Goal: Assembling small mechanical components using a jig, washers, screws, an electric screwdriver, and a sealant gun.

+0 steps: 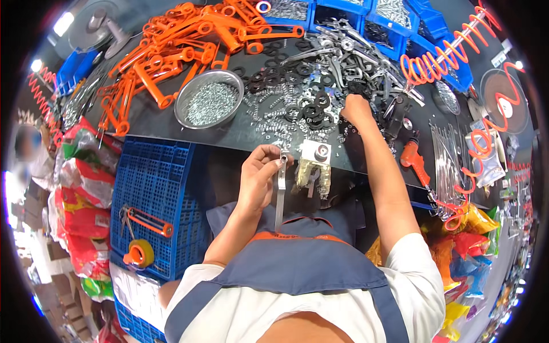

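My left hand pinches a narrow flat metal bar near its upper end, just in front of the bench edge. The bar hangs down toward the apron. To its right, a small metal fixture with a round dark-centred piece on top sits at the edge. My right hand reaches over the bench with its fingers curled down among loose parts, beside the black rings and a heap of grey metal levers. What those fingers grip, if anything, is hidden.
Orange tool handles pile up at the back left, behind a steel bowl of small metal parts. Blue bins line the back. An orange-handled power tool, thin rods and coiled orange hoses lie right. Blue crates stand left.
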`<control>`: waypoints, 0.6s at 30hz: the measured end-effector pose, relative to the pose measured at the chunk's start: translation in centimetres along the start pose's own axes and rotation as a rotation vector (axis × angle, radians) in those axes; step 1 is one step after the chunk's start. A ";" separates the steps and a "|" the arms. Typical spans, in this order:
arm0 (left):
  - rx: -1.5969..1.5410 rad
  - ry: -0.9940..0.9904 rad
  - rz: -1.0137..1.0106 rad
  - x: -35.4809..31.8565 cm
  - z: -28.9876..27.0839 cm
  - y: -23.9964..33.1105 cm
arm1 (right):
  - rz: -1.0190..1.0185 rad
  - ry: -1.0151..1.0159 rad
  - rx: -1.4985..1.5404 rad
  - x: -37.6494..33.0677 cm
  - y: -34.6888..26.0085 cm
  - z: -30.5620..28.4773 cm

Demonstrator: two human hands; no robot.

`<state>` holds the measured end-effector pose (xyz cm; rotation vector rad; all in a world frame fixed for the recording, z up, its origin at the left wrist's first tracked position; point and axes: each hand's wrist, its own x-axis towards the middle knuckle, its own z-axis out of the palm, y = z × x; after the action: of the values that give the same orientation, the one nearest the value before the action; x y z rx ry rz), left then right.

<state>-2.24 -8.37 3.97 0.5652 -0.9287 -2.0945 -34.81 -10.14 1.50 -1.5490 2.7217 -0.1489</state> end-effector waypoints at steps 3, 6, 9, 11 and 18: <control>0.028 -0.004 -0.025 -0.3 0.4 0.0 | -0.048 0.128 -0.062 -0.3 1.3 1.1; 0.025 -0.019 -0.045 -0.5 1.2 -0.4 | -0.108 0.279 0.059 -1.0 3.0 1.1; 0.031 0.010 -0.051 -0.9 1.7 -0.9 | -0.276 0.530 0.521 -3.4 2.6 -0.4; 0.033 0.046 -0.032 -0.7 1.4 -1.1 | -0.095 0.184 1.222 -10.2 -2.5 -5.1; -0.083 -0.003 -0.123 -0.2 1.9 -2.3 | -0.498 0.438 1.101 -20.4 -8.2 -4.3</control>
<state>-4.44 -6.37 3.44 0.5888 -0.8223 -2.2330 -17.62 3.54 5.68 -1.7648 1.6758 -1.7642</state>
